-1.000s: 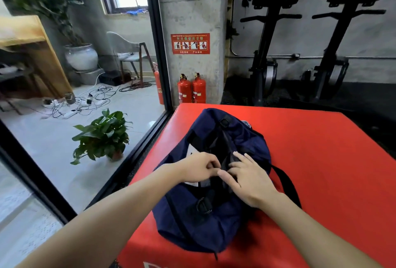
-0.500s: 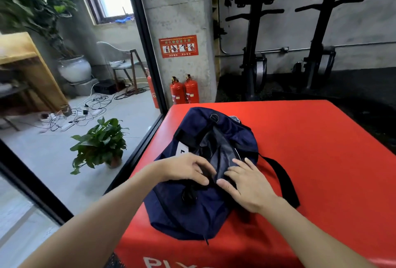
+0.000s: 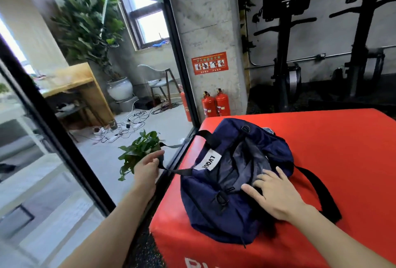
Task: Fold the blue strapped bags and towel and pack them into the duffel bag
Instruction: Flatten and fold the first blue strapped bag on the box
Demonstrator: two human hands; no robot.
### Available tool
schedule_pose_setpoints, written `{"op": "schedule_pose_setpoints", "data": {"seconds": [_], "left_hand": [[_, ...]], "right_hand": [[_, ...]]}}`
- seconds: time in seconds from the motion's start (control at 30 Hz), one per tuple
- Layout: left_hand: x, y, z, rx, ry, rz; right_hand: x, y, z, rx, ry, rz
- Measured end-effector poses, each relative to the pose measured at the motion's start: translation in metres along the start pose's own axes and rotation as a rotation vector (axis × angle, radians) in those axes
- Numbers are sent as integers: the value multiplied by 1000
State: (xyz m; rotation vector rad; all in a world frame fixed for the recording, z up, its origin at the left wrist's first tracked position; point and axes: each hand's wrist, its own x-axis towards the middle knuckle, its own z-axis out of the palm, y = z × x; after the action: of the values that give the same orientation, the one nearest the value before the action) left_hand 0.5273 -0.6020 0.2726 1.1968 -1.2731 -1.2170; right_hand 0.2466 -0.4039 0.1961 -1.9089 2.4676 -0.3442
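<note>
Fingers [image 3: 260, 182] of right hand spread on duffel bag [image 3: 231, 182]; left apparently pinches strap [image 3: 171, 170].

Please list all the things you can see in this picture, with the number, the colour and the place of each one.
duffel bag: 1, navy blue, open, on the near left part of the red block
white label: 1, on the bag's left side
black strap: 1, lying on the block right of the bag
red block: 1, red, under the bag
fire extinguishers: 2 red, by the concrete pillar
small potted plant: 1, green, on the floor left of the block
left hand: grips a thin black strap, pulled left off the block
right hand: fingers spread, presses on the bag
</note>
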Motion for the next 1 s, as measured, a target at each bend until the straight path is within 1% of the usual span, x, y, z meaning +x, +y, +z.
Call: {"op": "schedule_pose_setpoints", "data": {"seconds": [0.1,0.23,0.27,0.3,0.37,0.43,0.5,0.53,0.6,0.67,0.73,0.8,0.87,0.93,1.0], "left_hand": [[-15,-12,-3,222,52,15],[-22,-10,13,471,127,161],[-27,-6,19,523,121,198],[-29,-4,28,563,99,273],[-34,0,47,597,-28,456],[-41,3,73,603,-253,527],[-48,1,103,660,-492,490],[-49,-4,120,714,-582,475],[-45,-19,152,838,-703,457],[-30,-43,173,1015,-783,397],[-11,-66,179,1285,-795,335],[8,-81,168,1513,-727,335],[25,-84,147,1627,-664,391],[39,-81,125,1700,-663,412],[47,-79,111,1723,-672,410]], "right_hand": [[2,-6,3,-30,-1,-1],[2,-11,7,-44,27,-21],[3,-11,8,-40,40,-25],[4,-10,9,-29,53,-23],[6,-10,10,11,89,-44],[9,-11,9,57,143,-57],[14,-13,8,83,146,-35],[17,-13,8,73,129,-18],[25,-10,12,36,91,19],[33,-3,20,30,26,74],[38,8,30,31,-79,124],[38,18,32,44,-140,153],[40,27,30,69,-148,177],[44,33,29,74,-160,189],[46,35,30,63,-169,190]]}}
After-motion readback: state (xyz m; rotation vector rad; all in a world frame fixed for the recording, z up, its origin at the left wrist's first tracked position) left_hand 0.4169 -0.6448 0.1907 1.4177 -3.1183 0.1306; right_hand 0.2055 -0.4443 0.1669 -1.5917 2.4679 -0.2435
